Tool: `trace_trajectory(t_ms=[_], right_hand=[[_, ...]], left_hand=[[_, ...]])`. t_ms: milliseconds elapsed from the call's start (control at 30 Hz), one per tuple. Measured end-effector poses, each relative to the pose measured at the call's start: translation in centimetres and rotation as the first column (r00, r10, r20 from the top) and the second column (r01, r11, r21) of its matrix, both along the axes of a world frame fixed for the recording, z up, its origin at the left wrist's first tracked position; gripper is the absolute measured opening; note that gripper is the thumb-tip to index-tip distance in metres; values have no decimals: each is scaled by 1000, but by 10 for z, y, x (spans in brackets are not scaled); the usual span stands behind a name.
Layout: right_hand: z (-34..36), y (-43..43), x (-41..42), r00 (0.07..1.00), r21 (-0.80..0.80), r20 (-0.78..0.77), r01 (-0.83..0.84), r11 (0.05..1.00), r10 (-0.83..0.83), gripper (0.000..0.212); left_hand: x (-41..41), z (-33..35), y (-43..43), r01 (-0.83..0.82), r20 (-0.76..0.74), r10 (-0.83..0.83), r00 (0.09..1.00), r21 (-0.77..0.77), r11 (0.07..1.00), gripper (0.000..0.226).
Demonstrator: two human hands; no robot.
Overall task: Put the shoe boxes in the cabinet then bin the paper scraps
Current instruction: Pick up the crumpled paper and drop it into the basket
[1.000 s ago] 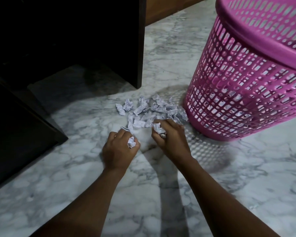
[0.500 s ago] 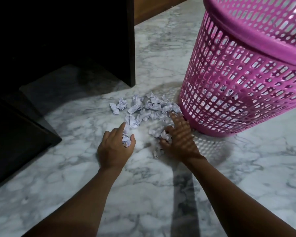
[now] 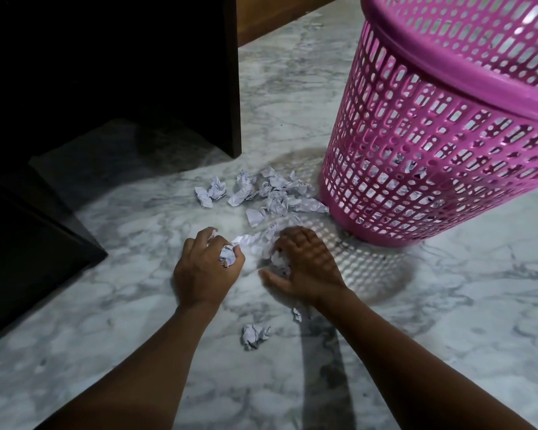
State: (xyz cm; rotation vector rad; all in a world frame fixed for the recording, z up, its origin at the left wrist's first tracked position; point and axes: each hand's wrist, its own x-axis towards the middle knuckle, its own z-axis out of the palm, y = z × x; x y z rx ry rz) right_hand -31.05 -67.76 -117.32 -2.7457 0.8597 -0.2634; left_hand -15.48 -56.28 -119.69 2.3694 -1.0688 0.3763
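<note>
Cabinet: dark, upper left, standing on the marble floor.
Left hand: knuckles up, fingers curled tight round a crumpled scrap.
Scraps: loose white pile on the floor, its long axis running left to right up to the bin's foot; one stray scrap lies nearer, between the forearms.
Right hand: palm down, blurred, fingers cupped over scraps; grip cannot be told.
Bin: pink lattice, upright, with scraps inside.
</note>
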Motion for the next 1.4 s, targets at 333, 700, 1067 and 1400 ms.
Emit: trace_trajectory(t_ms=[333, 700, 1067, 1400], right_hand=[[5, 7, 7, 989, 160, 40, 137, 978, -145, 31], [32, -5, 6, 844, 576, -28, 452, 681, -536, 61], [185, -5, 14, 828, 490, 439, 104, 865, -348, 15], [370, -86, -57, 704, 196, 677, 109, 974, -215, 16]], left_hand=[[0, 2, -2, 3, -80, -3, 997, 2, 1000, 20], [-8, 35, 4, -91, -463, 109, 880, 62, 994, 34], [-21, 171, -46, -79, -591, -179, 787, -383, 920, 41], [-86, 360, -143, 6, -494, -546, 676, -738, 675, 31]])
